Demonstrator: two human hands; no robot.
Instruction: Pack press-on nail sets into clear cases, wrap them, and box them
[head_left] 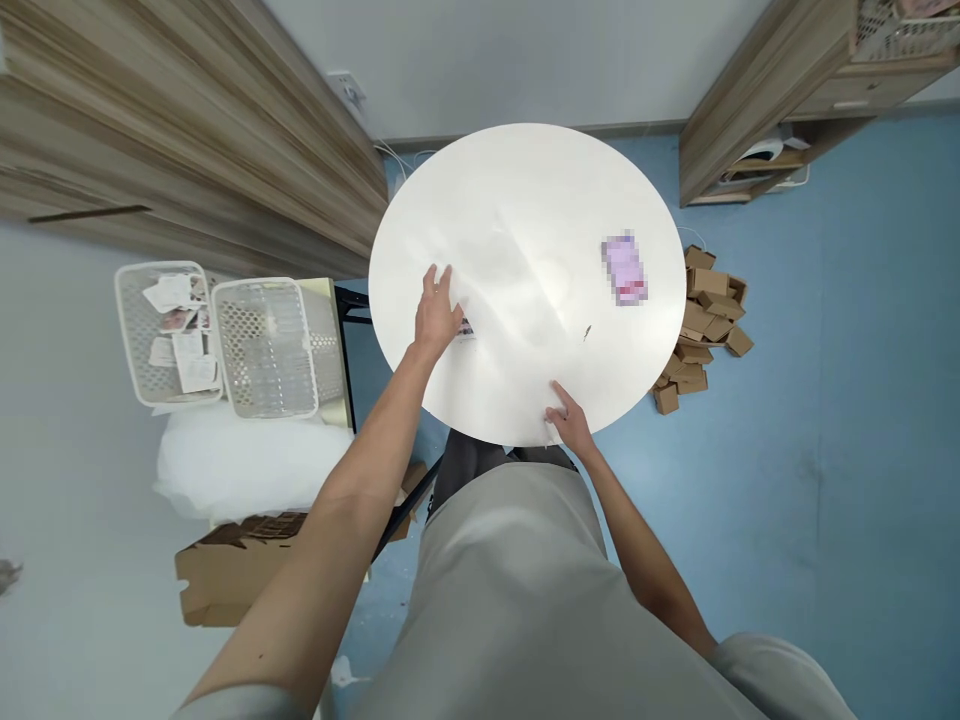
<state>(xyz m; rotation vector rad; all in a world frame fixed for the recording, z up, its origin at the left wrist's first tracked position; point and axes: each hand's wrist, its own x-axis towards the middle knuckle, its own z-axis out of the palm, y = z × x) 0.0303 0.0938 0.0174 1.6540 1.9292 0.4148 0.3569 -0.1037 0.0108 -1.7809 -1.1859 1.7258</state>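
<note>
On the left part of a round white table [525,160], my left hand [435,318] lies with its fingers spread. Beside its thumb is a small dark printed patch [466,327], partly covered by the hand. Near the front edge, my right hand [571,424] rests at the tabletop with index finger stretched out and thumb apart. Faint shiny creases cross the white surface between and beyond the hands, perhaps clear film; I cannot tell for sure. A blurred-out pink and purple rectangular item [625,268] lies at the right. A small dark mark [587,332] shows nearer the middle.
Left of the table stand two white plastic baskets, one [127,330] with papers, another [264,405] beside it. Below them are a white plastic bundle [247,465] and a cardboard box [225,580]. Small brown boxes [712,305] are piled at right, near a wooden cabinet [757,110].
</note>
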